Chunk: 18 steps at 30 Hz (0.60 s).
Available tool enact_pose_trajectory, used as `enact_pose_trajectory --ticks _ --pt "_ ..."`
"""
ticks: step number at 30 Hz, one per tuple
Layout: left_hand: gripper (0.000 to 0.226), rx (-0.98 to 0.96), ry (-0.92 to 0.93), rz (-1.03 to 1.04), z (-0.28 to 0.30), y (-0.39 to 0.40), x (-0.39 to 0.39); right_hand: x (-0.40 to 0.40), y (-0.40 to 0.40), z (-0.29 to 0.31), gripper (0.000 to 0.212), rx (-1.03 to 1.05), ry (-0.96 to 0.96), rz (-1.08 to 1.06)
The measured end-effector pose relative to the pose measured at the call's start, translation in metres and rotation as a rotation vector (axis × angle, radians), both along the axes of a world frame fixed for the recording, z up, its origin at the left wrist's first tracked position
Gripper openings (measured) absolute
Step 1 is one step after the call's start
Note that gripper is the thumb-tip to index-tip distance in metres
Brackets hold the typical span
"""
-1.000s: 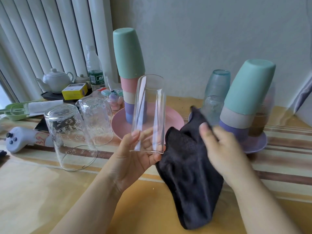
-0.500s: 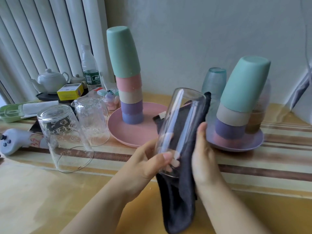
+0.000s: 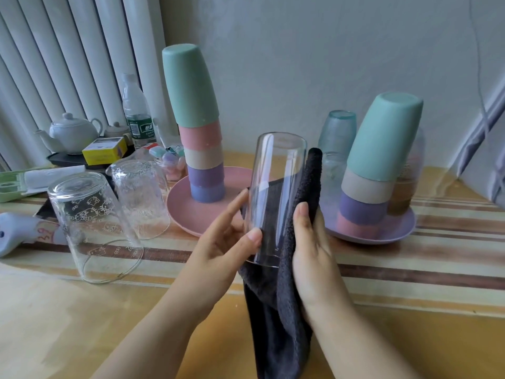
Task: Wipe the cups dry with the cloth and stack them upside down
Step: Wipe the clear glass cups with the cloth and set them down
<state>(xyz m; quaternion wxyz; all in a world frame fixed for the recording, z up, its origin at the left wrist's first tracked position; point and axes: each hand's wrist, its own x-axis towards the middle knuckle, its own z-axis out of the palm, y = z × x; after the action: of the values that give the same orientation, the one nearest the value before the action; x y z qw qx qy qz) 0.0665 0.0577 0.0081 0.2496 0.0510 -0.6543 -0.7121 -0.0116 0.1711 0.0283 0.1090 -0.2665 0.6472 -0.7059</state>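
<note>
Far left on the bench [image 3: 82, 310], two clear glasses [image 3: 93, 228] stand mouth-down, close beside each other, probably so any last drops run out. Next comes the pink plate [image 3: 180, 212], carrying a stack of coloured cups [image 3: 196, 127] turned upside down, which keeps the finished ones together and off the bench.

My left hand [image 3: 226, 242] grips the tall clear glass [image 3: 276, 192] near its open rim, thumb in front and fingers behind. I hold it base-up, above the bench between the two plates, so it is already turned the way it must be stacked. My right hand [image 3: 311, 242] presses the dark cloth [image 3: 281, 310] against the glass's right side, fingers fairly straight behind the fabric; the cloth wraps round the back and hangs down below. I judge the outside wall is being dried.

Further right, the purple plate [image 3: 404, 231] holds a second upside-down stack [image 3: 379, 154], leaning, with other glasses crowded round it.
</note>
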Motion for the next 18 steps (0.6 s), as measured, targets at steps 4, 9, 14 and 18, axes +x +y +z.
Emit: enact_pose_trajectory --ticks 4,9,14,18 --pt "0.045 0.004 0.035 0.056 0.004 0.004 0.0 0.001 -0.008 -0.004 0.045 -0.09 0.123 -0.019" --pt "0.041 -0.066 0.041 0.014 0.008 0.012 -0.001 0.016 -0.023 -0.018 0.051 -0.073 0.295 -0.016" --pt "0.042 -0.029 -0.021 -0.081 0.001 0.015 -0.001 0.005 -0.014 -0.008 0.047 -0.117 0.255 -0.116" --pt "0.05 0.201 -0.049 -0.195 -0.005 0.019 -0.003 -0.015 0.001 0.001 0.081 -0.079 -0.1 -0.01"
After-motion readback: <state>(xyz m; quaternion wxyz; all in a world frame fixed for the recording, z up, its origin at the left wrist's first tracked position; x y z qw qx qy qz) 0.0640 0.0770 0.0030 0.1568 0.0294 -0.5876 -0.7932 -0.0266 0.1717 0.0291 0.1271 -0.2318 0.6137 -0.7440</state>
